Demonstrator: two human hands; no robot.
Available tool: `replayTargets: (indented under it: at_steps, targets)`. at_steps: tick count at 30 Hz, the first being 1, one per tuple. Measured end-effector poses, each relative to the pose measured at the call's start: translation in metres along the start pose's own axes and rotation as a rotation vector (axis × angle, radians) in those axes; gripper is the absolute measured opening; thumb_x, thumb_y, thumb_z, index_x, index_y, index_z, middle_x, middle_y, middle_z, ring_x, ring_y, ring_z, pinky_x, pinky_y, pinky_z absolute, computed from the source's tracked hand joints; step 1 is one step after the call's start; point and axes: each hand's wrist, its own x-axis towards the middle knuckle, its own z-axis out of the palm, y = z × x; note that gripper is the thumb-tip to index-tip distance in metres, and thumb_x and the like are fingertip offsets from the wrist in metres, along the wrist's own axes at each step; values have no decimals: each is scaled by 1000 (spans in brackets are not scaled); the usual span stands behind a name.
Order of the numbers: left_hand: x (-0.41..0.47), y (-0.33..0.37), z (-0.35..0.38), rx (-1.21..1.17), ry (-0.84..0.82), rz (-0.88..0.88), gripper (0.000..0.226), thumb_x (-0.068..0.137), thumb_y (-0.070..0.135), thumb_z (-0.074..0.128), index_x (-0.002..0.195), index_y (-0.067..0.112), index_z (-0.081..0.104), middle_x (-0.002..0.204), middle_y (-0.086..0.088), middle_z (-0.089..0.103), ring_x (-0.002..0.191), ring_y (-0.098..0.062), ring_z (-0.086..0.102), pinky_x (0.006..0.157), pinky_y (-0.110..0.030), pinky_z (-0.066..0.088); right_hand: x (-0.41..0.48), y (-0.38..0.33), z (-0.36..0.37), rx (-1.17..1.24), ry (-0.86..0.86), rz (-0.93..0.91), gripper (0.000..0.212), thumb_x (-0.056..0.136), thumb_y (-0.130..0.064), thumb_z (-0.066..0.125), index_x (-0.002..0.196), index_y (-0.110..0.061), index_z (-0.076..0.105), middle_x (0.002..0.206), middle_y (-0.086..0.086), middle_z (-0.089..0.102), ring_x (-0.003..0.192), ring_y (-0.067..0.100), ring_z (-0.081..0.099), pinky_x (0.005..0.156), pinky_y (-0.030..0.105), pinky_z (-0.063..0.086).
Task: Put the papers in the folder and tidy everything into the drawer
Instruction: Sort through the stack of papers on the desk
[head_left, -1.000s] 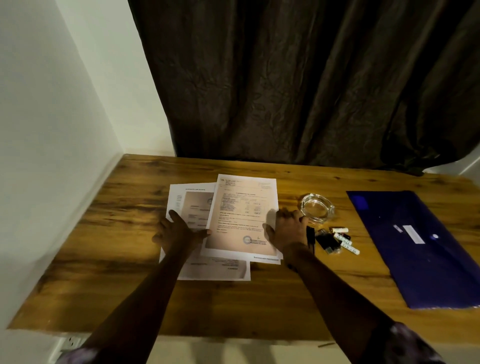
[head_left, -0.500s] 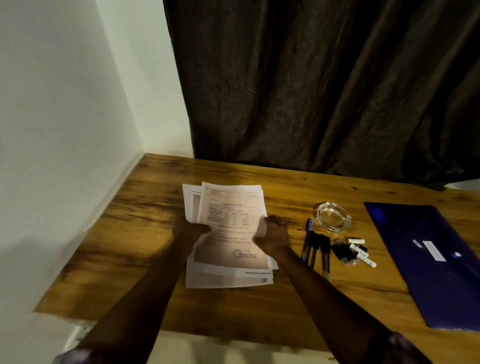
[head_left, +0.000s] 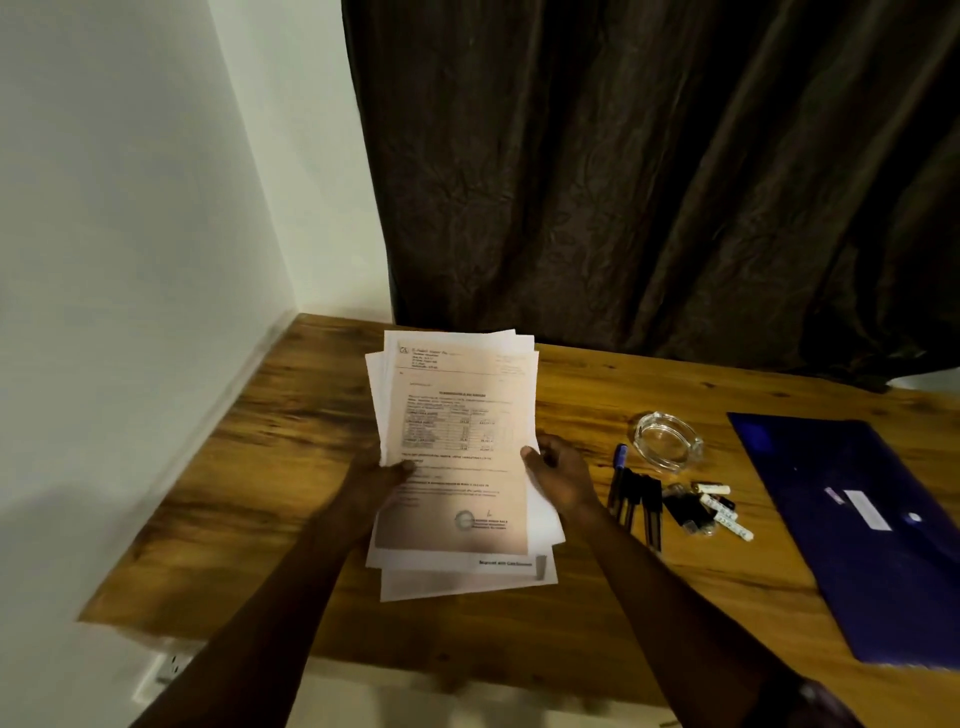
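Observation:
A loose stack of printed papers (head_left: 457, 452) is lifted off the wooden table (head_left: 260, 467), tilted up toward me, its sheets not squared. My left hand (head_left: 376, 480) grips the stack's left edge, thumb on top. My right hand (head_left: 563, 475) grips the right edge. A dark blue folder (head_left: 872, 525) lies flat and closed at the right side of the table, apart from both hands. No drawer is visible.
Right of the papers lie several dark pens (head_left: 636, 499), a clear glass ashtray (head_left: 667, 441) and a small heap of USB sticks and labelled tags (head_left: 706, 506). A white wall stands at the left, a dark curtain (head_left: 649, 182) behind. A wall socket (head_left: 169, 667) sits below the table's front edge.
The papers were spread flat on the table with my hands pressing on them. Both hands have gathered them into one stack and raised it off the table. The pens came into view.

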Motion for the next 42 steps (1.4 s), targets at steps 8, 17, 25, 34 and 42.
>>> replayTargets:
  at_steps: [8, 17, 25, 34, 42]
  targets:
    - [-10, 7, 13, -106, -34, -105, 26, 84, 8, 70, 110, 6, 67, 101, -14, 74, 92, -33, 71, 78, -46, 58, -8, -2, -7, 466, 24, 92, 19, 91, 1, 61, 108, 2, 68, 107, 16, 73, 95, 29, 71, 86, 43, 56]
    - [-16, 3, 14, -107, -19, -142, 25, 84, 12, 70, 108, 6, 67, 105, -19, 72, 96, -38, 69, 87, -57, 54, -29, -11, -21, 608, 16, 87, 6, 83, -5, 73, 88, -8, 71, 95, 13, 76, 84, 26, 73, 71, 36, 58]
    - [-25, 8, 21, -82, -35, -96, 22, 90, 18, 65, 109, 7, 67, 103, -16, 72, 88, -29, 71, 73, -41, 59, -39, -7, -32, 617, 51, 117, 18, 86, -12, 72, 97, 2, 68, 96, 13, 75, 82, 22, 72, 67, 30, 59]
    - [-34, 7, 21, -73, -38, -37, 22, 92, 16, 62, 111, 8, 66, 103, -14, 72, 78, -20, 73, 61, -31, 60, -46, -4, -35, 699, 75, 124, 24, 87, -10, 70, 106, 4, 69, 99, 14, 75, 81, 22, 72, 63, 29, 59]
    - [-33, 5, 1, -80, 82, -54, 24, 86, 25, 70, 106, 11, 70, 106, -16, 72, 96, -34, 69, 88, -52, 55, -46, -6, -43, 736, 277, 132, 24, 93, -2, 59, 114, 9, 63, 108, 16, 70, 93, 24, 69, 74, 27, 60]
